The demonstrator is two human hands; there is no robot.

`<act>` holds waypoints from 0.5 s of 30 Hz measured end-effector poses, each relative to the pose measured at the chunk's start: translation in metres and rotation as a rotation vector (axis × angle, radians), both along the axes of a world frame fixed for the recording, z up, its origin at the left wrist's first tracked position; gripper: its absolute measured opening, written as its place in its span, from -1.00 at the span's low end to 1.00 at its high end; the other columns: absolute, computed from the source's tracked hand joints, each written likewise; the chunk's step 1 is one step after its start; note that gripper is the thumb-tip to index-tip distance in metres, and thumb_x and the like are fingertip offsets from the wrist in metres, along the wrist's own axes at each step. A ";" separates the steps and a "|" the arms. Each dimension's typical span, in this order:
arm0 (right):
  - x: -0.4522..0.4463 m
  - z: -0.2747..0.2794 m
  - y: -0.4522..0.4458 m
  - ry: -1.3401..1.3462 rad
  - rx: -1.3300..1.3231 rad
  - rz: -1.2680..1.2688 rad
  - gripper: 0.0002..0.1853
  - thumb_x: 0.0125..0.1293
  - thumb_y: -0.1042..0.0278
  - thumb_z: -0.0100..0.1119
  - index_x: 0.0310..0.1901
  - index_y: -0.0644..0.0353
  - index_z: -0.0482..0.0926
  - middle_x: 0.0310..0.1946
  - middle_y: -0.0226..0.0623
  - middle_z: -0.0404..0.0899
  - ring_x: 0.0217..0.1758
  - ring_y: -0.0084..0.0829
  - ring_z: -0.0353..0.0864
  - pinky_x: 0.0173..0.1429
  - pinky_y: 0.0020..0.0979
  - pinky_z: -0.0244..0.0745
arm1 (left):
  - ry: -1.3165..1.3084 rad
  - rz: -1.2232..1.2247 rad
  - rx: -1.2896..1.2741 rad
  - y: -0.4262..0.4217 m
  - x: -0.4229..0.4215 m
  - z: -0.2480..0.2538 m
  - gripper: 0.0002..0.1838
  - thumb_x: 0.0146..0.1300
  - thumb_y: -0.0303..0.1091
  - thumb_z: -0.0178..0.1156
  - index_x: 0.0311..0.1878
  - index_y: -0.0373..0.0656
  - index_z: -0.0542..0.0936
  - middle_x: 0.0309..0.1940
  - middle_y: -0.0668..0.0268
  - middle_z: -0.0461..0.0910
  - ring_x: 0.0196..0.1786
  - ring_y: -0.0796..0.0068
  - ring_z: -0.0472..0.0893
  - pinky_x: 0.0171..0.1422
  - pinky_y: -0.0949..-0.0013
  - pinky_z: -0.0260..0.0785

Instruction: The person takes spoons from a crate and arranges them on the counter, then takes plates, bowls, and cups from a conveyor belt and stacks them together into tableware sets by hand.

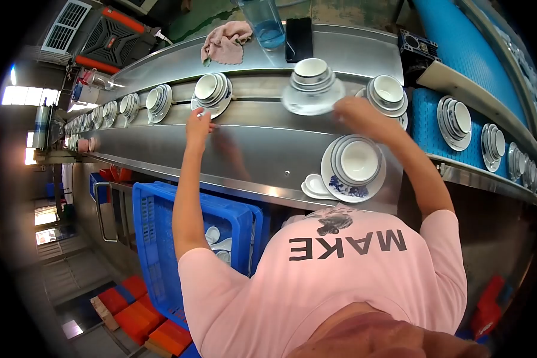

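My left hand point(198, 127) is at the near edge of a stack of white bowls on a plate point(207, 88). Its fingertips are pinched round a small whitish thing, too small to make out. To the right, my right hand point(357, 116) grips the right rim of a plate point(309, 105) that carries stacked bowls point(310, 68); hand and plate are slightly blurred. Close to my chest, another bowl stack point(359, 160) sits on a blue-patterned plate point(347, 192), with a small white spoon-like dish point(318, 185) beside it. A further stack point(388, 89) stands behind my right hand.
More bowl stacks point(158, 98) line the metal counter point(262, 158) leftwards. Others point(454, 117) stand on a blue belt point(422, 110) at right. A pink cloth point(227, 42), a blue clear container point(268, 30) and a black phone point(299, 40) lie behind. Below is a blue crate point(155, 238).
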State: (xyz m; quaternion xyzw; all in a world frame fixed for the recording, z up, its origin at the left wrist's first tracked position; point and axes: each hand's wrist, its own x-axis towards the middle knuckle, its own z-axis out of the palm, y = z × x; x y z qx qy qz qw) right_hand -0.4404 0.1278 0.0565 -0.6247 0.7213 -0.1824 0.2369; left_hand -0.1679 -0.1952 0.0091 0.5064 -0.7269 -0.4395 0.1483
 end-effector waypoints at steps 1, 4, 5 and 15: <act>0.008 -0.007 -0.007 -0.038 -0.149 0.096 -0.87 0.01 0.58 0.05 -0.36 0.20 0.52 -0.19 -0.12 0.50 -0.03 -0.17 0.44 0.07 -0.27 0.33 | -0.006 -0.056 0.022 0.017 -0.009 0.012 -0.63 0.18 -0.27 0.04 0.01 -0.25 0.41 -0.41 0.29 0.52 -0.46 0.57 0.51 -0.40 0.54 0.33; 0.006 0.023 0.001 -0.323 0.052 0.075 -0.75 0.03 0.64 -0.01 -0.23 0.20 0.54 -0.02 -0.17 0.46 0.10 -0.26 0.40 0.19 -0.34 0.26 | -0.133 -0.346 0.045 0.056 -0.025 0.028 -0.70 0.15 -0.29 0.09 -0.11 -0.26 0.50 -0.43 0.29 0.54 -0.45 0.58 0.51 -0.37 0.53 0.34; -0.008 0.033 0.013 -0.294 0.035 -0.084 -0.69 -0.01 0.68 -0.05 -0.20 0.21 0.53 -0.09 -0.19 0.50 0.06 -0.31 0.44 0.16 -0.38 0.29 | -0.181 -0.483 -0.030 0.070 -0.025 0.035 -0.73 0.13 -0.28 0.11 -0.18 -0.27 0.52 -0.46 0.29 0.54 -0.44 0.58 0.51 -0.34 0.51 0.34; -0.168 -0.014 0.217 0.278 0.032 -0.765 -0.45 -0.07 0.35 0.07 0.07 0.24 0.38 -0.01 0.00 0.44 0.09 -0.06 0.38 0.17 -0.28 0.25 | -0.272 -0.993 0.267 0.227 -0.041 0.032 -0.71 0.06 -0.29 0.17 -0.22 -0.31 0.50 -0.56 0.20 0.55 -0.54 0.44 0.54 -0.40 0.42 0.37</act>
